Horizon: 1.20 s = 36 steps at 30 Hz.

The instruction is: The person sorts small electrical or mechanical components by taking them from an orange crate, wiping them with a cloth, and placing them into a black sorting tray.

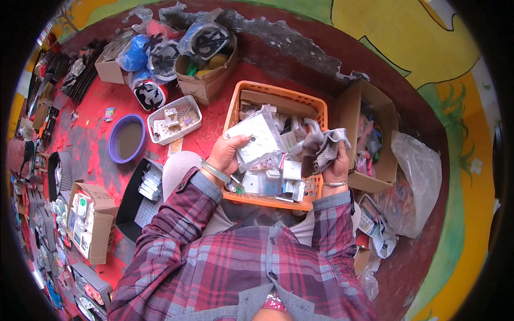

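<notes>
My left hand (221,154) grips a flat white square plate (259,140) in clear plastic wrapping, thumb on top near a small dark spot. A crumpled grey cloth (327,150) hangs bunched in my right hand (338,167), its fingers partly hidden behind it. Both hands are over an orange plastic basket (278,89) in front of me. Inside the basket lie several small white boxes (292,170) and plastic-wrapped pieces, partly covered by the plate and the cloth.
Right of the basket stands a cardboard box (390,107) with colourful items, beside a clear plastic bag (416,176). To the left are a white basket (187,126), a purple basin (140,147) holding murky liquid, and a black bin (128,211). Wrapped helmets (206,41) sit at the back.
</notes>
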Tool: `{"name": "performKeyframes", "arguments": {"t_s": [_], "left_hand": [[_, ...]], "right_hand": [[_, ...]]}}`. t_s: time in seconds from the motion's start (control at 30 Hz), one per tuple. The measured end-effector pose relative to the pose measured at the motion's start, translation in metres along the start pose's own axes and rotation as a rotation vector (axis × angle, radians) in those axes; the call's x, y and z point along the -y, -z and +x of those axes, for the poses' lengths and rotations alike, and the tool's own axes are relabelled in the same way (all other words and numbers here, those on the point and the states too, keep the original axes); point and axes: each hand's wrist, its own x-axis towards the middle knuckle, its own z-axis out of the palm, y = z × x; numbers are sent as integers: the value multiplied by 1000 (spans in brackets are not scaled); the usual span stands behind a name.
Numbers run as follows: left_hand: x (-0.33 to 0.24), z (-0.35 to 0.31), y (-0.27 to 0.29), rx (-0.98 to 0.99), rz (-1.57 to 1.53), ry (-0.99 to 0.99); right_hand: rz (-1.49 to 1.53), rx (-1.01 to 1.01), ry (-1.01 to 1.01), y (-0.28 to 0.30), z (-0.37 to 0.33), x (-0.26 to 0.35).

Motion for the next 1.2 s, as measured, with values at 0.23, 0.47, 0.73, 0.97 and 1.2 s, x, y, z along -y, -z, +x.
{"name": "performKeyframes", "arguments": {"t_s": [0.23, 0.47, 0.73, 0.97, 1.2], "left_hand": [[27, 1, -5, 26, 158, -77], [60, -4, 5, 137, 113, 113], [54, -7, -11, 176, 76, 168], [72, 1, 12, 152, 173, 175], [71, 2, 7, 175, 72, 201]], "right_hand": [[-414, 220, 61, -42, -11, -51], [-1047, -163, 256, -38, -19, -99], [-1010, -251, 408, -30, -11, -89], [-898, -467, 201, 13, 8, -90], [-831, -466, 292, 23, 13, -92]]}}
